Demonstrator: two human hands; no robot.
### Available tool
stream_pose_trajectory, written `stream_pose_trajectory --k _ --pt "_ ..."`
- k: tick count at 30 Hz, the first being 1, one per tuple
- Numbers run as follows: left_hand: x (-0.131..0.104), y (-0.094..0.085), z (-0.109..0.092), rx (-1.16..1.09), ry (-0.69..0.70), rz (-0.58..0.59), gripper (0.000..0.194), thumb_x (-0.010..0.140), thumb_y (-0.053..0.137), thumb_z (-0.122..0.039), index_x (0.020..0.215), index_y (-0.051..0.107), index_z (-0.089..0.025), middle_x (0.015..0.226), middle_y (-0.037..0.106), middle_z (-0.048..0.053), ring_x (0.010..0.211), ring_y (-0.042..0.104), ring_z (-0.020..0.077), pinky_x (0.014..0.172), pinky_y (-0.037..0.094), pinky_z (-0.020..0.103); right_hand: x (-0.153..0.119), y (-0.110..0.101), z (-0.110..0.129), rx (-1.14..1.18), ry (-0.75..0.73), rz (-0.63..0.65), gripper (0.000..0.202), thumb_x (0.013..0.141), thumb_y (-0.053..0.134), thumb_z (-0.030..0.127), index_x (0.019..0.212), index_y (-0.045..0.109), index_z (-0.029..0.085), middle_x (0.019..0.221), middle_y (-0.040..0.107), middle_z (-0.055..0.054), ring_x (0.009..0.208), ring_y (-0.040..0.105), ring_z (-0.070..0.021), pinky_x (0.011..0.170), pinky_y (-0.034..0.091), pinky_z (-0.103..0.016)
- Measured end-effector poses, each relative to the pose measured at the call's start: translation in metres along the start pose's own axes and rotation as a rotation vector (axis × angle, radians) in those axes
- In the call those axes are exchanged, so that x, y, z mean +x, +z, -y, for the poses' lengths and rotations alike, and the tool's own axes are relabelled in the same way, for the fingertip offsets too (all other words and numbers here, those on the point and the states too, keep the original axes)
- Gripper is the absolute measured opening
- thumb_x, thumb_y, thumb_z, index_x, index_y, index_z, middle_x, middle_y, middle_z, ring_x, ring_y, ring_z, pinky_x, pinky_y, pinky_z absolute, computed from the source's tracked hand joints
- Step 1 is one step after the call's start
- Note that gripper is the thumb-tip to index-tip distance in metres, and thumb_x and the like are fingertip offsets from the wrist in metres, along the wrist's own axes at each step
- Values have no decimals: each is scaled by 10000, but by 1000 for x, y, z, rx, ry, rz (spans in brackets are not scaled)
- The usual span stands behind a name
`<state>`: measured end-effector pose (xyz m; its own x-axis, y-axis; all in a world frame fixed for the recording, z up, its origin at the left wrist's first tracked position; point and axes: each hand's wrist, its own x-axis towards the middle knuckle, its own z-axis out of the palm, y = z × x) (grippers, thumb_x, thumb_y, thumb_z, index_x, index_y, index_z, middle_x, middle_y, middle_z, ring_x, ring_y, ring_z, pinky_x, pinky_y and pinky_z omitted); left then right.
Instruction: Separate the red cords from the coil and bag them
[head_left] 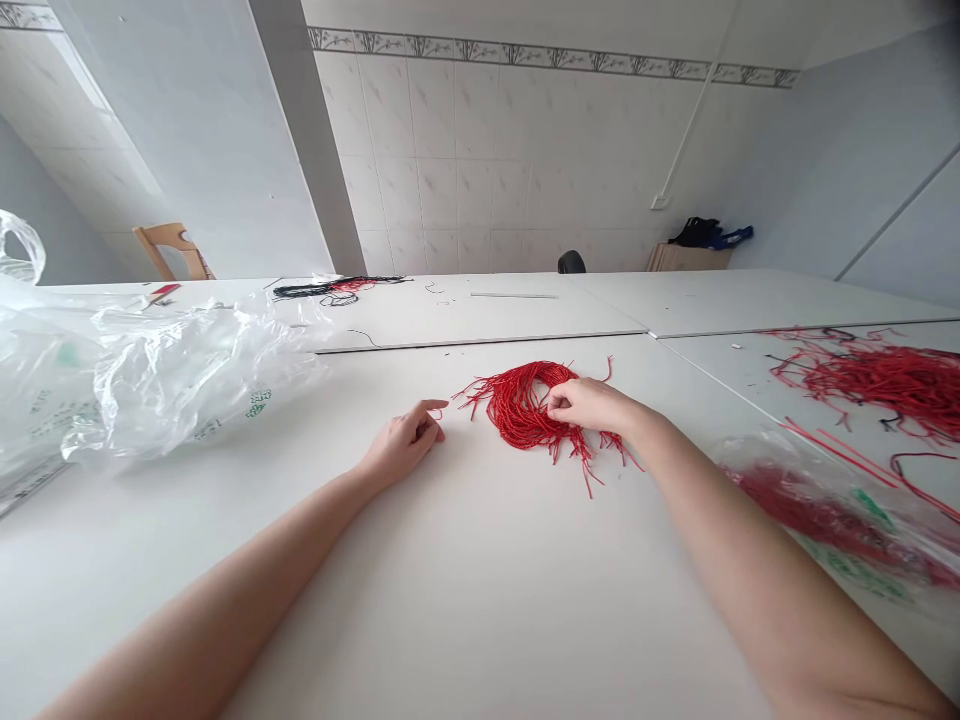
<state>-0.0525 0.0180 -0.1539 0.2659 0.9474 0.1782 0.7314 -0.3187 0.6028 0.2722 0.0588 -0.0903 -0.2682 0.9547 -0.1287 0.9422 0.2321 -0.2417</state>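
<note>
Right hand point(574, 402), fingertips together, likely steadies red cords point(510, 405) near table's point(420, 600) far edge; left hand point(405, 440) curled, pinch unclear.

And no words or numbers come up legible here: green print shows on the crumpled clear plastic bag point(172, 365) over on the left, too small and creased to read, and over on the right there are green marks on the clear bag point(757, 450) with red contents, blurred beyond reading
</note>
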Motion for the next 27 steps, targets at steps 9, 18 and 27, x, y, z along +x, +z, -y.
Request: stream_pose_trajectory --k 9,18,27 --pt "-1 0 -1 9 -2 -1 438 973 419 -345 1374 567 -250 912 768 -1 791 677 203 749 511 317 -4 -3 5 45 6 59 113 920 609 225 868 709 227 901 757 -10 830 668 -176 628 408 -268" --pt "-1 0 -1 7 -2 2 433 976 420 -338 1373 567 -250 917 768 -2 830 693 208 771 513 318 -7 1 9 107 -20 117 50 853 702 249 812 695 222 895 754 -14 789 668 -165 601 423 -249" --pt "0 0 -2 -3 -10 12 439 978 409 -342 1377 561 -237 927 764 -1 809 682 198 772 505 311 -1 -4 -2 24 31 9 130 928 599 220 901 726 209 994 781 -54 911 697 -212 668 432 -282"
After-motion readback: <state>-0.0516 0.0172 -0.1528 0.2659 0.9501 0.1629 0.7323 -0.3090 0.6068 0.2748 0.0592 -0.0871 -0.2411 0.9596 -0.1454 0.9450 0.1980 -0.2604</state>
